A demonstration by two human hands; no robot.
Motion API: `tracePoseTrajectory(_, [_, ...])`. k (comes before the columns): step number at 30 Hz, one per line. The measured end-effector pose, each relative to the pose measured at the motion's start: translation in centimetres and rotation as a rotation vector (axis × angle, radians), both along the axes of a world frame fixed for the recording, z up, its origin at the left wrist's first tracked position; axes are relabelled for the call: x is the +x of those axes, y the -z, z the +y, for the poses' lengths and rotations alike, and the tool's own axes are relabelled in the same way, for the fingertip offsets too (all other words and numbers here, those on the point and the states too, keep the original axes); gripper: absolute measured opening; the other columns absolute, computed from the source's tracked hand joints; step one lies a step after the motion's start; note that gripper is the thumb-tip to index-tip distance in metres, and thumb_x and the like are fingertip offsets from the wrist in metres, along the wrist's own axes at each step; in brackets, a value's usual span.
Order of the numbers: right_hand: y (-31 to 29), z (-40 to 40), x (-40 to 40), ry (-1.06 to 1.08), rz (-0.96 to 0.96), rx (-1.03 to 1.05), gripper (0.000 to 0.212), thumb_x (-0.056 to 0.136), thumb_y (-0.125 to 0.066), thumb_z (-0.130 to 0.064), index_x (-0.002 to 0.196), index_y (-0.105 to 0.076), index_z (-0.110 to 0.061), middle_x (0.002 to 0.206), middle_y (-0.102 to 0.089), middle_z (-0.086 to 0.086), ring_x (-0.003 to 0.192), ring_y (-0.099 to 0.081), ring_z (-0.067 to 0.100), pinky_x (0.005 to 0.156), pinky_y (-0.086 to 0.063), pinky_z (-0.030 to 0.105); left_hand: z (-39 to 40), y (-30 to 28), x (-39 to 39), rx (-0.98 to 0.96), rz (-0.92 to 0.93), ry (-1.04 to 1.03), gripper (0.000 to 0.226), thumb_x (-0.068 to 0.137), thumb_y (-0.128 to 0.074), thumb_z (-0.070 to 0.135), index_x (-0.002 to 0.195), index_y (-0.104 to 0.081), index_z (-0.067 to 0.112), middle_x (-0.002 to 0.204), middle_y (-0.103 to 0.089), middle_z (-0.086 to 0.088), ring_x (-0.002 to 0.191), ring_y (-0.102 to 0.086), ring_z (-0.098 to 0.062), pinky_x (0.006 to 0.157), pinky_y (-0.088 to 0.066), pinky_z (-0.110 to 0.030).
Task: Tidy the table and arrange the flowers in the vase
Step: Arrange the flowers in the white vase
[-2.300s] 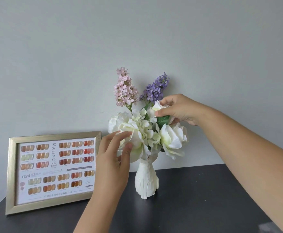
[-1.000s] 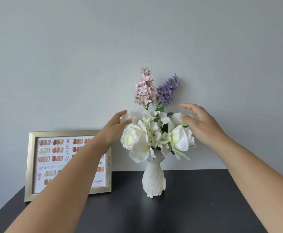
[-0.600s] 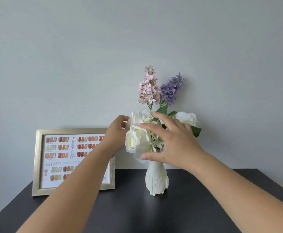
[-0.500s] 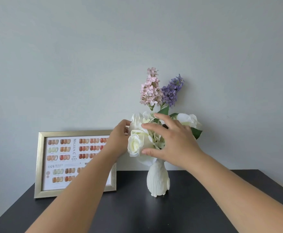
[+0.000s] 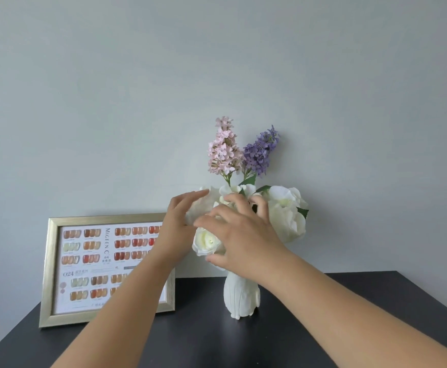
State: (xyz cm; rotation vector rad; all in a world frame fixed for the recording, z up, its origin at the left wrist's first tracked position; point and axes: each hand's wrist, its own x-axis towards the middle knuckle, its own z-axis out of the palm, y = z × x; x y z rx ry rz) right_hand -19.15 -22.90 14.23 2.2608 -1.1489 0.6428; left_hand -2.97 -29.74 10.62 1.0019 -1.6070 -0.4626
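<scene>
Both hands have closed in, grips spread loosely on three white roses (image 5: 287,219); one vase (image 5: 241,296).

Black table (image 5: 323,328); vase (image 5: 241,298); framed chart (image 5: 84,266)

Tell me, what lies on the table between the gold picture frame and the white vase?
Nothing: the head view shows bare dark table between frame and vase.

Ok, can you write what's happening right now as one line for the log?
step: arranging flowers | left hand: on white blooms | right hand: fingers spread over white flowers | vase: upright on table | picture frame: leaning against wall
</scene>
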Motion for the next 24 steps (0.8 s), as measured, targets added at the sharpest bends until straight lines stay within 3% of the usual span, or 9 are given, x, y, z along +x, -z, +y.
tracePoseTrajectory(4, [0.3,-0.7,-0.3,0.040,-0.134,-0.113,0.036,0.060,-0.072,-0.028,0.095,-0.064,-0.026,0.088,-0.065,-0.007,0.106,-0.054,0.027,0.087,-0.020,0.041,-0.5,0.5,-0.1,-0.135,-0.412,-0.170,0.050,0.090,-0.065,0.013,0.135,-0.054,0.030,0.134,-0.045,-0.001,0.109,-0.058,-0.026,0.087,-0.051,-0.039])
tracePoseTrajectory(8, [-0.2,-1.7,-1.3,0.153,-0.232,-0.252,0.027,0.061,-0.069,-0.032,0.087,-0.064,-0.029,0.075,-0.065,-0.009,0.091,-0.056,0.024,0.078,-0.023,0.038,-0.6,1.2,-0.2,-0.177,-0.398,-0.273,0.036,0.096,-0.060,0.022,0.132,-0.057,0.023,0.128,-0.051,-0.004,0.098,-0.059,-0.026,0.078,-0.046,-0.032])
tracePoseTrajectory(11, [-0.6,-2.1,-2.2,0.169,-0.306,-0.250,0.025,0.066,-0.071,-0.031,0.090,-0.066,-0.025,0.077,-0.066,-0.005,0.083,-0.055,0.027,0.074,-0.034,0.037,-0.4,1.2,-0.6,-0.252,-0.381,-0.329,0.026,0.095,-0.062,0.018,0.121,-0.064,0.015,0.115,-0.054,-0.005,0.078,-0.057,-0.022,0.066,-0.048,-0.032])
tracePoseTrajectory(14, [-0.3,-1.9,-2.9,0.075,-0.390,-0.143,0.038,0.068,-0.077,-0.033,0.102,-0.066,-0.022,0.088,-0.065,0.002,0.082,-0.056,0.029,0.066,-0.049,0.038,0.2,0.6,-1.1,-0.329,-0.340,-0.348,0.019,0.094,-0.062,0.008,0.111,-0.069,0.012,0.107,-0.057,-0.005,0.074,-0.059,-0.023,0.062,-0.052,-0.034])
tracePoseTrajectory(18, [1.0,-0.9,-3.6,0.043,-0.384,-0.033,0.051,0.068,-0.076,-0.043,0.113,-0.058,-0.030,0.101,-0.058,-0.003,0.090,-0.056,0.024,0.062,-0.051,0.034,1.0,-0.4,-1.5,-0.447,-0.331,-0.353,0.023,0.090,-0.062,-0.004,0.104,-0.073,0.010,0.098,-0.061,-0.006,0.073,-0.053,-0.007,0.063,-0.043,-0.021])
tracePoseTrajectory(22, [1.0,-0.8,-4.3,-0.028,-0.482,0.003,0.042,0.072,-0.077,-0.023,0.111,-0.062,-0.024,0.105,-0.060,0.000,0.092,-0.058,0.027,0.072,-0.051,0.035,1.9,-1.1,-1.8,-0.478,-0.334,-0.360,0.027,0.088,-0.062,-0.009,0.103,-0.075,0.009,0.094,-0.061,-0.004,0.073,-0.047,0.004,0.062,-0.036,-0.004])
tracePoseTrajectory(24, [0.3,-1.1,-4.6,-0.053,-0.597,0.018,0.042,0.072,-0.077,-0.020,0.111,-0.062,-0.024,0.105,-0.060,-0.001,0.091,-0.057,0.021,0.074,-0.044,0.027,2.3,-1.8,-2.1,-0.486,-0.296,-0.353,0.028,0.088,-0.060,-0.010,0.104,-0.074,0.008,0.096,-0.060,-0.004,0.077,-0.048,0.004,0.066,-0.036,0.001])
